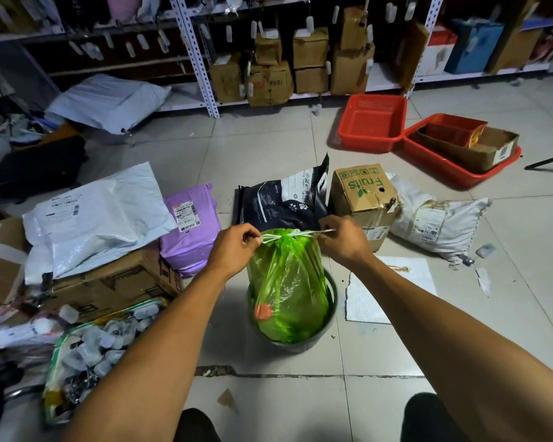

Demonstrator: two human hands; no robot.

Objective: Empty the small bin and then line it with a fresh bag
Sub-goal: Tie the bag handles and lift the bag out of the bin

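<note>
Green plastic: one full bag [288,282] stands in one dark bin [331,317] on the floor, below and between the hands. The left hand [237,247] is pinched on one end of the white drawstring [281,235]; the right hand [340,239] is pinched on the other. To do it well, I'd pull both ends evenly outward until the neck cinches, then lift straight up. Beyond the hands: two red baskets [372,121]. No fresh bag shows.
</note>
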